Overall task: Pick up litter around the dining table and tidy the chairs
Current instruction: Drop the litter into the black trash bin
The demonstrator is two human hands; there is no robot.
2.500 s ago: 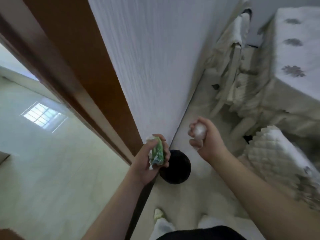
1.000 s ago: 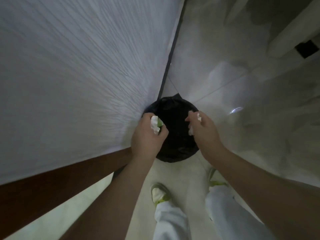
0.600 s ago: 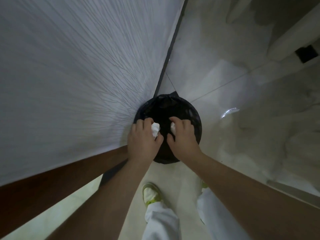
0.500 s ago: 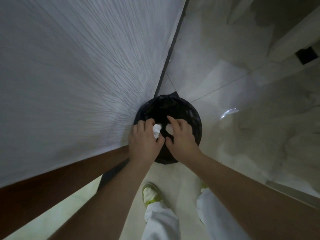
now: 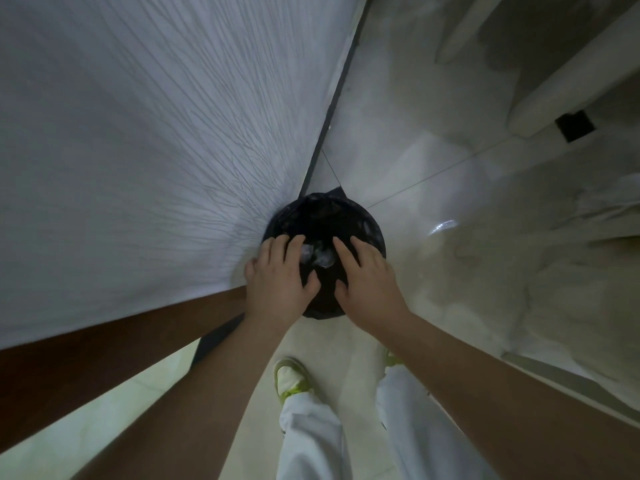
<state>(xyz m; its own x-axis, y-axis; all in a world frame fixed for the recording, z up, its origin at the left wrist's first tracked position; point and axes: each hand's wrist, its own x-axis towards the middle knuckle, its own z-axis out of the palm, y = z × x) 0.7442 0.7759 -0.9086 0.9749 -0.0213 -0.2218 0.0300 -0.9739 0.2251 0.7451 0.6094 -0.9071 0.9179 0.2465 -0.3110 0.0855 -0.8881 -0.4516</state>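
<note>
Litter, two pale crumpled wads (image 5: pixel 317 256), lies down inside the black-lined bin (image 5: pixel 370 230), showing in the gap between my hands. Nearest to me are my white trouser legs (image 5: pixel 311 431) and a green-trimmed shoe (image 5: pixel 291 377) on the pale tiled floor (image 5: pixel 433 174). Above them my left hand (image 5: pixel 277 282) and right hand (image 5: pixel 367 282) hover palm-down over the bin mouth, fingers (image 5: pixel 292 245) spread loose and holding nothing. The bin stands against the white textured wall (image 5: pixel 156 133), beside a brown door frame (image 5: pixel 86 358). Farther off on the right, a cream chair leg (image 5: pixel 568 77) slants across the floor.
</note>
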